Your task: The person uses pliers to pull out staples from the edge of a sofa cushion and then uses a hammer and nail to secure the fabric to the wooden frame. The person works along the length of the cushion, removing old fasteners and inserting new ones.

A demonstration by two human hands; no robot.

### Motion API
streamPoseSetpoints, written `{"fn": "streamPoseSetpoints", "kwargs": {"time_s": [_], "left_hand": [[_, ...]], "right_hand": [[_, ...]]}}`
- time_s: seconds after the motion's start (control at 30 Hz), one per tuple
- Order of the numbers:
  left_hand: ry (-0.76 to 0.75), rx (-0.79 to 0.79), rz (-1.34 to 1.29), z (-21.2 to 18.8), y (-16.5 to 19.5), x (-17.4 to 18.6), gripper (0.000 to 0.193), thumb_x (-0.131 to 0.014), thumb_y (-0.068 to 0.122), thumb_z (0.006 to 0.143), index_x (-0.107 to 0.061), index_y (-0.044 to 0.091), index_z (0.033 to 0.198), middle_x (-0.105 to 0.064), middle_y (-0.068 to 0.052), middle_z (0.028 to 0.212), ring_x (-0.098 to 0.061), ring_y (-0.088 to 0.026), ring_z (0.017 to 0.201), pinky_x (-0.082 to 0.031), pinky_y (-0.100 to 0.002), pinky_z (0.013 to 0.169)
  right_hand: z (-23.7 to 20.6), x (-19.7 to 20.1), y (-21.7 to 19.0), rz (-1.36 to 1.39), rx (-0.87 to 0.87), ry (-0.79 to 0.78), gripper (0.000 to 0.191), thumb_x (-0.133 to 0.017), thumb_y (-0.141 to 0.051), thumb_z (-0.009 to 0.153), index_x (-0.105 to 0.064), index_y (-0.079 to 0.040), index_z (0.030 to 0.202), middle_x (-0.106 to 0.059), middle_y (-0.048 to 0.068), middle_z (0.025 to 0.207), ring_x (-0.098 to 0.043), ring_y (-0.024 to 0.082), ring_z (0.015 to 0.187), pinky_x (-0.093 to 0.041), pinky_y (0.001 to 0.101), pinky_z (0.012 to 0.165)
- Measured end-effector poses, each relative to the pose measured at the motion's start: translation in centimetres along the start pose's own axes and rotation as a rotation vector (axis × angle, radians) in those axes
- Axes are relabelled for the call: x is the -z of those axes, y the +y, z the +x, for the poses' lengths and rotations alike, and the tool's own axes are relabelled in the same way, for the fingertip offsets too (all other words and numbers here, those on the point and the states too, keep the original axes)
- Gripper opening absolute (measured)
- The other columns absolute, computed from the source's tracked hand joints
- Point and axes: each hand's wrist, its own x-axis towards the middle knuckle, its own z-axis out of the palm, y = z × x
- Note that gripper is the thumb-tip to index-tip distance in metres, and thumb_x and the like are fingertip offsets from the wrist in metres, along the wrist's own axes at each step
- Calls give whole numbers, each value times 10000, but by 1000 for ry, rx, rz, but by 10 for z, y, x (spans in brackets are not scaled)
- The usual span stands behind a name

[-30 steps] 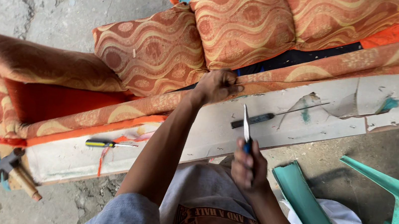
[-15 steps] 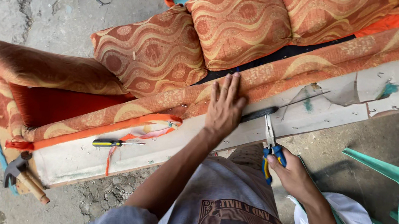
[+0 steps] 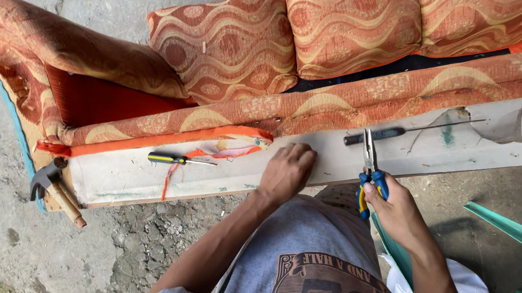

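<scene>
Concrete ground, a sofa (image 3: 232, 51) tipped with its white underside board (image 3: 140, 175) facing me. My left hand (image 3: 285, 172) lies flat on the board, holding nothing. My right hand (image 3: 394, 211) grips pliers (image 3: 369, 162), nose touching the board, beside a screwdriver (image 3: 400, 131).

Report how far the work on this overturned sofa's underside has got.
Done: the orange fabric edge already hangs loose from the white board near the left end. In hand: the left hand presses the board while the right hand grips blue-handled pliers. Left: the patterned fabric further right looks still attached.
</scene>
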Motion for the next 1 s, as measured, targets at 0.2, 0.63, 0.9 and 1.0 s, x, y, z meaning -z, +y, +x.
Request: {"fn": "streamPoseSetpoints", "kwargs": {"time_s": [0.2, 0.63, 0.9, 1.0], "left_hand": [[156, 24, 203, 28, -26, 5, 276, -618, 141, 954, -625, 43, 1213, -556, -156, 1130, -533, -335, 1042, -442, -452, 917], [161, -37, 213, -17, -37, 28, 196, -697, 122, 845, -658, 104, 1036, -620, -91, 1264, -572, -286, 1161, -428, -434, 1000], [257, 171, 111, -37, -39, 60, 148, -687, 104, 961, -675, 75, 1106, -638, -106, 1232, -603, -319, 1101, -492, -428, 938], [270, 211, 118, -39, -37, 65, 144, -690, 111, 945, -685, 86, 1087, -647, -91, 1200, -613, -307, 1068, -506, -446, 899]], "right_hand": [[2, -20, -9, -99, -97, -89, 285, -620, -294, 993, -637, -17, 1057, -670, 64, 799, -608, 135, 742, -537, 327, 703], [55, -57, -38, 105, -183, -361, 213, -596, -221, 1015, -636, -13, 1033, -632, 39, 819, -603, 143, 757, -546, 340, 709], [83, -79, -39, 184, -331, -441, 231, -591, -237, 1012, -632, -13, 1053, -615, 36, 907, -634, 144, 852, -631, 417, 856], [83, -81, -43, 244, -358, -429, 269, -583, -270, 1004, -634, -23, 1096, -667, 52, 961, -682, 161, 915, -622, 415, 855]]}}
